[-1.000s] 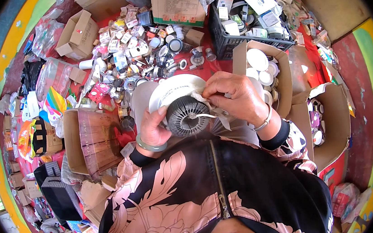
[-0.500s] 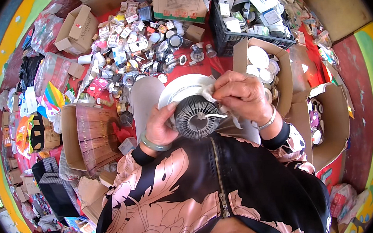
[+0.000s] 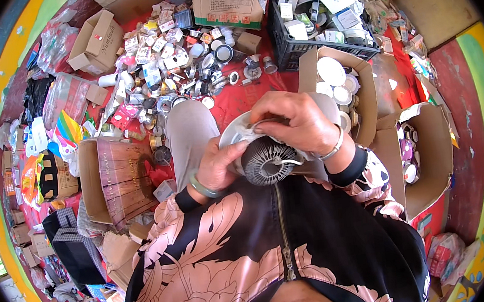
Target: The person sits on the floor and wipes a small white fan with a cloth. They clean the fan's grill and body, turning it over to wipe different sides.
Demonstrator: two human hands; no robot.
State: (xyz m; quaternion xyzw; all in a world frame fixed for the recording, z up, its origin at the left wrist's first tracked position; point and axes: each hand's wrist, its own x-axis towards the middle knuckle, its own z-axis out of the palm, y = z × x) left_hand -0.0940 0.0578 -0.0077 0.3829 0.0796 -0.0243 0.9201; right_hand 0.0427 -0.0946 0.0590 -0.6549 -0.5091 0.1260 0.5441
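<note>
One round lamp (image 3: 269,155) with black fins (image 3: 253,164) and a white rim (image 3: 229,132) was near the middle of the frame. Your left hand (image 3: 215,165) gripped its side, thumb (image 3: 235,151) by the rim, other fingers mostly hidden. Your right hand (image 3: 298,123) pinched a whitish cloth (image 3: 246,133) at the rim. A white wire (image 3: 290,162) poked out of the lamp. A cardboard box (image 3: 368,96) of round white things (image 3: 331,72) stood at the upper right.

There are two hands (image 3: 214,164) (image 3: 298,122), two bracelets (image 3: 200,189) (image 3: 336,145) and one held finned cylinder (image 3: 267,159)
</note>
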